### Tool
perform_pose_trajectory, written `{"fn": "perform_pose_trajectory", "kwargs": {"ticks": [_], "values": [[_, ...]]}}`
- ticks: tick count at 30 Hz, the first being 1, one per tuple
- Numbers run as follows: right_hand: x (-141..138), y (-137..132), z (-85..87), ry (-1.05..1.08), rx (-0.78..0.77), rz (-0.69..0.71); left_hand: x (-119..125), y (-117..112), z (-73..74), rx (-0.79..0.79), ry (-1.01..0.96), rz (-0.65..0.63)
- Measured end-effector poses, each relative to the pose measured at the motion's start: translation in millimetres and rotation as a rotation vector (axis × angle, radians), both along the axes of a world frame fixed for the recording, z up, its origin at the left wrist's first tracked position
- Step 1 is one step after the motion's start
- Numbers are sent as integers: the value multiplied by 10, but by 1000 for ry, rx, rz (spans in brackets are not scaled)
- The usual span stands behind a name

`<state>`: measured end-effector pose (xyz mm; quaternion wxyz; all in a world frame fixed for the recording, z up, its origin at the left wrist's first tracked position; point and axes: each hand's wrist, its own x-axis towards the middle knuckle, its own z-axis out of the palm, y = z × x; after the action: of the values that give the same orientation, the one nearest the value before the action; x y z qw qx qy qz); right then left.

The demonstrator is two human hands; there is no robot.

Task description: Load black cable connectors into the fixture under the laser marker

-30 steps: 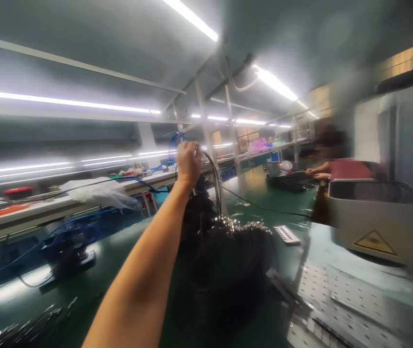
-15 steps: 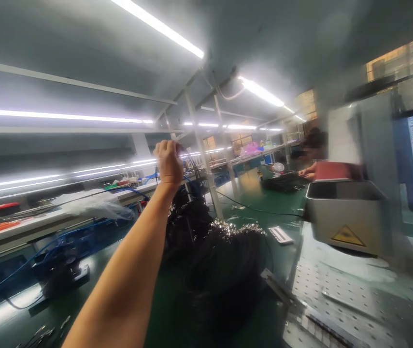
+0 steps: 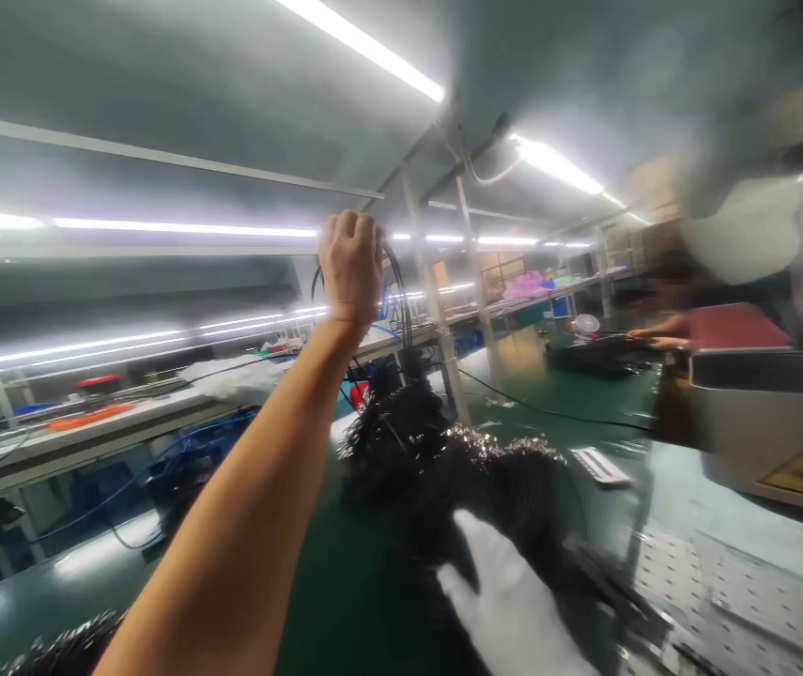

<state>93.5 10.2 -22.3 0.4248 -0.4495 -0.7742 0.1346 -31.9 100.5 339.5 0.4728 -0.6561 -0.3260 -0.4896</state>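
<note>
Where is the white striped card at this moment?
In the head view, the card lies right of centre on the green table, just right of the black cable pile.

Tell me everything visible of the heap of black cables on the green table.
The heap of black cables is a bushy mass of thin, glossy, plastic-looking strands, with bright glints along its top. It rests on the green table, below the left hand. The gloved right hand partly covers its near side; contact is unclear.
</note>
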Motion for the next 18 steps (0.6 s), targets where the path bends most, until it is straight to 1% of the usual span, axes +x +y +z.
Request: {"fn": "perform_pose_trajectory", "kwargs": {"ticks": [2,3,4,5,7,9,10,12,14,16,17,18], "values": [[-416,228,282,-36,-52,27,-65,-102,34,20,31,16],[-576,298,382,-89,-117,57,-113,-173,73,30,48,33],[-701,341,446,-137,-168,85,-169,-264,127,34,59,62],[-793,364,473,-186,-219,110,-233,-375,193,32,62,111],[-901,374,440,-266,-305,132,-370,-659,346,32,39,263],[-949,372,348,-305,-363,115,-496,-986,496,54,10,428],[-962,373,304,-321,-387,105,-545,-1147,557,73,12,490],[-975,372,244,-343,-405,96,-599,-1429,635,118,43,573],[-964,357,230,-358,-398,108,-590,-1631,649,157,62,613],[-924,322,241,-376,-372,136,-524,-1756,617,180,44,602],[-896,299,248,-388,-347,154,-478,-1796,596,184,22,544],[-866,273,250,-404,-318,178,-427,-1826,580,183,-1,454]]}}
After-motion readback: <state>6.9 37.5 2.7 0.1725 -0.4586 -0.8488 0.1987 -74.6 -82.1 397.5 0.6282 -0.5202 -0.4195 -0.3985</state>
